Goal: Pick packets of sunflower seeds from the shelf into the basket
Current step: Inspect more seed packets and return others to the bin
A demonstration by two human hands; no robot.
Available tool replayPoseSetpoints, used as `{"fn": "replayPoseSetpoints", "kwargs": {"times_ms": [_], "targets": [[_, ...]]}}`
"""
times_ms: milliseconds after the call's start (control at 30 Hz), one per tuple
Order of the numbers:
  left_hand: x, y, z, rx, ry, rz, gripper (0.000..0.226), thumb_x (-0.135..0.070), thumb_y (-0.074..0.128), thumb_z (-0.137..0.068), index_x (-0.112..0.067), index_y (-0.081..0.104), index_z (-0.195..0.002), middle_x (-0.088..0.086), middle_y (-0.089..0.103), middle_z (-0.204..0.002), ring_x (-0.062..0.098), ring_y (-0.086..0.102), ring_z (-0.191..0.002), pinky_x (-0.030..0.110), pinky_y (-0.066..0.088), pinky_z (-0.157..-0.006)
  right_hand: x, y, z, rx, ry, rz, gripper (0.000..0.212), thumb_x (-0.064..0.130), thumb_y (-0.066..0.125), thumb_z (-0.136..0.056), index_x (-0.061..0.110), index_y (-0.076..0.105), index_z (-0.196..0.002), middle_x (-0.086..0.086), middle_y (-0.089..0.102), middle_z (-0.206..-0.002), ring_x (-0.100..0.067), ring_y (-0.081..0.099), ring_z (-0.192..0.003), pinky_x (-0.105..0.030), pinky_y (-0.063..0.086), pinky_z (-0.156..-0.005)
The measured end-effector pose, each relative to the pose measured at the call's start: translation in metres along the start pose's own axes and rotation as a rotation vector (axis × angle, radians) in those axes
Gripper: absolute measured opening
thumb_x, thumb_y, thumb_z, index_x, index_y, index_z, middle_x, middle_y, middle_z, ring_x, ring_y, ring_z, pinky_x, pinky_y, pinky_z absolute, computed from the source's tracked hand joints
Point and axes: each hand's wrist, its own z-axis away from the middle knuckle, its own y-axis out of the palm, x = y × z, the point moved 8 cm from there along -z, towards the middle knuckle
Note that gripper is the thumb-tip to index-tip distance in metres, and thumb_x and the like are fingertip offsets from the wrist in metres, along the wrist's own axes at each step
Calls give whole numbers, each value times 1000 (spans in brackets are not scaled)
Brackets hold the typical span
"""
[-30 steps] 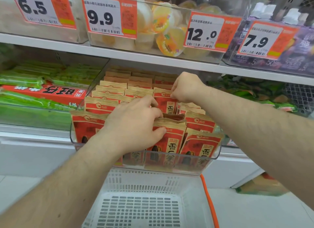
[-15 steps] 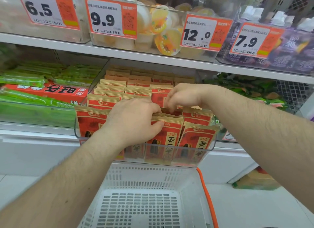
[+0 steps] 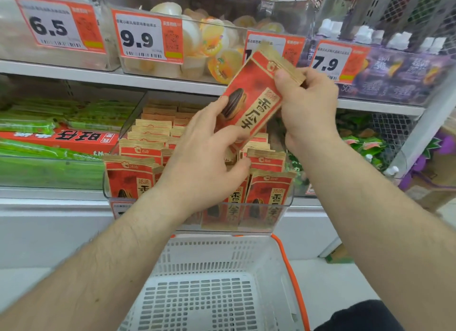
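One packet [image 3: 249, 103] lifted clear of the shelf bin [image 3: 287, 207], pinched by right hand [image 3: 308, 108], steadied by left hand [image 3: 204, 163]; basket [image 3: 246, 254] bare, drop pending.

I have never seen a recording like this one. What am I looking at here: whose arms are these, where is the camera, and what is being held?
The camera sits on a person's head, looking forward and down, so both arms belong to that person. The right hand pinches the top of a red sunflower seed packet, lifted above the clear shelf bin. The left hand touches the packet's lower end. More packets of the same kind stand in the bin. A white basket waits below; no packets show in it.
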Motion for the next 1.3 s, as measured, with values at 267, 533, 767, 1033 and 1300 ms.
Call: {"fn": "replayPoseSetpoints", "kwargs": {"times_ms": [267, 533, 767, 1033, 1300], "targets": [[-18, -6, 5, -57, -222, 412, 52, -29, 68, -87, -28, 45, -134, -15, 48, -130, -3, 52, -114, 18, 43, -96, -5, -31, 45, 79, 149, -211, 14, 5, 63, -94, 10, 62, -81, 0, 70, -66, -14, 68, -60, -31, 55, -56], [5, 53, 62, 247, -721, 930, 16, -19, 58, -98, -12, 72, -98, 5, 77, -89, 20, 75, -80, 32, 60, -67, -55, -40, 103, 263, 266, -78, 10, 4, 65, -91, 10, 68, -83, -5, 75, -75, -19, 71, -67, -34, 60, -59], [28, 101, 108, 535, -909, 951, 25, -20, 56, -99, -3, 71, -107, 17, 75, -101, 29, 72, -97, 39, 62, -76, -115, -52, 138, 320, 421, 66, 8, 7, 66, -91, 7, 70, -85, -4, 74, -69, -13, 69, -58, -21, 51, -47], [48, 111, 130, 348, -1018, 1047, 18, -17, 61, -95, -6, 74, -101, 12, 76, -95, 23, 71, -79, 44, 59, -79, -140, -43, 161, 418, 533, 206, 27, 28, 61, -97, 4, 71, -91, -16, 76, -80, -39, 71, -77, -50, 55, -72], [48, 117, 140, 263, -1080, 1176, 19, -16, 64, -92, -5, 71, -106, 11, 76, -91, 18, 71, -70, 30, 56, -54, -133, -48, 168, 551, 517, 332, 41, 29, 56, -98, -5, 72, -84, -11, 76, -76, -28, 72, -68, -37, 59, -62]]}}
